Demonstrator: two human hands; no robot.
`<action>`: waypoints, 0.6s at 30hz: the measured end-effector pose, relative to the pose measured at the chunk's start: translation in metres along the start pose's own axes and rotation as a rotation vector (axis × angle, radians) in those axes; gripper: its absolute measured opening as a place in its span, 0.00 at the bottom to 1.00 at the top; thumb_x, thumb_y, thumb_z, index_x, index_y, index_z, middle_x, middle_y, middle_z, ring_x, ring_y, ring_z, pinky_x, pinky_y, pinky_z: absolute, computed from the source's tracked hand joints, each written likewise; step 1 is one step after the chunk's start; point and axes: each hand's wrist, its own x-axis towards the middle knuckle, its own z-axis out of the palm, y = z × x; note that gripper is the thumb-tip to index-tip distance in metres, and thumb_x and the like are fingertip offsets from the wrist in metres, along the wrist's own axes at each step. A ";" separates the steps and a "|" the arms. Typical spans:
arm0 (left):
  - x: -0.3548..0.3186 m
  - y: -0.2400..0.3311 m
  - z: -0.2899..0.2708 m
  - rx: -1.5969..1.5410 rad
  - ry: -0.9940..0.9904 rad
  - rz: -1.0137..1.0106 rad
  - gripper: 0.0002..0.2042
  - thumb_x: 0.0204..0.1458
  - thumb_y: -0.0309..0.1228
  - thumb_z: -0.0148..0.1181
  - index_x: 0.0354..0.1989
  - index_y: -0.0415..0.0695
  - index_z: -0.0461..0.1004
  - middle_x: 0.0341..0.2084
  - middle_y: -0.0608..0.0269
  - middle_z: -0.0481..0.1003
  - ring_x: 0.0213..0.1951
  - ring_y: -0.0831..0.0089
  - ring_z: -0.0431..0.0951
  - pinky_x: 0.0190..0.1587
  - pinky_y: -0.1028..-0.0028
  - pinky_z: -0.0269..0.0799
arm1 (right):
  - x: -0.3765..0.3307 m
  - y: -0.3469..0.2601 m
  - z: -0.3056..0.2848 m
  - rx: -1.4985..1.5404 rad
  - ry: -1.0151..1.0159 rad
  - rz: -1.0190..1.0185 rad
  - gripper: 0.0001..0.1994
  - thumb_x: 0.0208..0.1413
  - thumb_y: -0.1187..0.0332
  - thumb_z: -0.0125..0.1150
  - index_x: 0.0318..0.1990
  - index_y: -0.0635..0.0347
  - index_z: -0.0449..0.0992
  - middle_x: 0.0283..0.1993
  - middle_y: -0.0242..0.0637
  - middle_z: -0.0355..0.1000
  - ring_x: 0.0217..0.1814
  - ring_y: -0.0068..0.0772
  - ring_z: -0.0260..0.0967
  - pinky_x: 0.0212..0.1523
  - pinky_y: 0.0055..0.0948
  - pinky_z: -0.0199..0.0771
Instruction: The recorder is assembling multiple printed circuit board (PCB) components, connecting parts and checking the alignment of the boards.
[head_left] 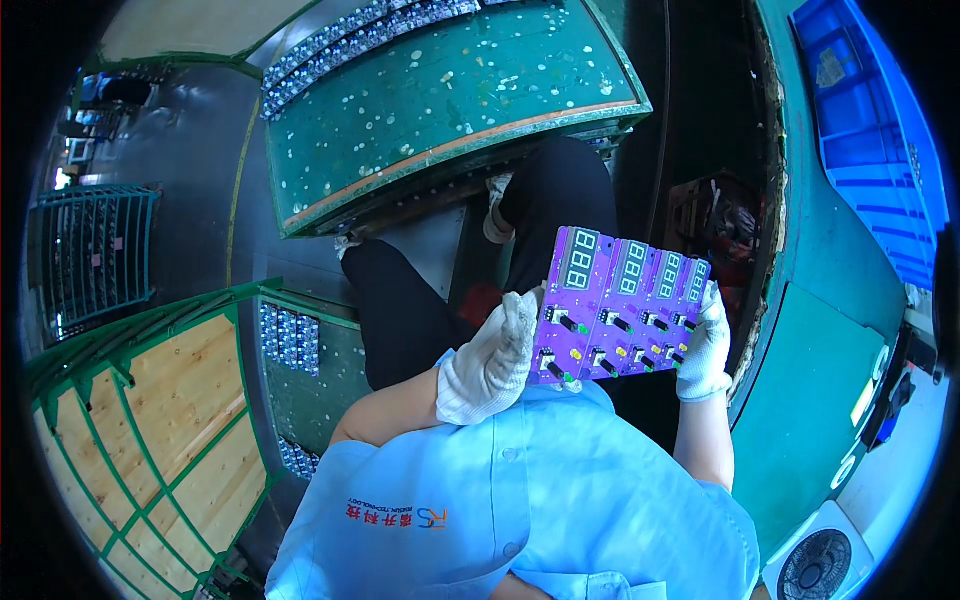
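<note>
Purple panel of joined circuit boards (623,303), with digit displays and black-shafted knobs facing up, sits between the fingers of both white-gloved hands, in front of the light blue shirt (610,455). At its left edge the left hand (485,365) grips with fingers pressed together, while the right hand (706,345) pinches the right edge, the fingertips underneath being mostly hidden. Beyond the fingers lie the dark-trousered knees (565,190) and a speckled green bench (450,120); rightward of the right fingers stand a green tabletop (810,370) and a blue bin (870,130).
</note>
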 end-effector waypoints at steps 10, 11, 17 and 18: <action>0.002 0.032 0.050 -0.071 0.020 -0.016 0.29 0.58 0.47 0.31 0.58 0.32 0.42 0.52 0.40 0.58 0.42 0.59 0.74 0.34 0.60 0.77 | 0.008 0.002 -0.008 0.038 -0.030 -0.005 0.15 0.47 0.59 0.56 0.39 0.58 0.67 0.37 0.31 0.69 0.41 0.25 0.66 0.46 0.27 0.64; 0.005 0.037 0.050 0.021 -0.049 0.003 0.37 0.52 0.56 0.38 0.58 0.33 0.43 0.51 0.41 0.58 0.45 0.54 0.71 0.33 0.55 0.76 | 0.009 0.003 -0.009 0.075 -0.069 -0.014 0.15 0.47 0.60 0.56 0.39 0.58 0.67 0.37 0.31 0.69 0.41 0.25 0.66 0.46 0.27 0.64; 0.012 0.049 0.054 0.231 -0.038 -0.001 0.49 0.38 0.71 0.28 0.58 0.37 0.48 0.47 0.44 0.64 0.42 0.53 0.73 0.31 0.58 0.76 | 0.009 0.000 -0.013 0.247 -0.078 0.030 0.13 0.45 0.63 0.59 0.37 0.55 0.67 0.36 0.29 0.69 0.40 0.25 0.66 0.45 0.28 0.66; 0.016 0.048 0.047 0.177 -0.102 0.010 0.49 0.38 0.70 0.35 0.59 0.38 0.46 0.48 0.41 0.62 0.43 0.48 0.71 0.30 0.52 0.75 | 0.008 -0.002 -0.013 0.249 -0.070 0.028 0.13 0.45 0.63 0.59 0.37 0.55 0.67 0.36 0.29 0.69 0.40 0.25 0.66 0.45 0.28 0.66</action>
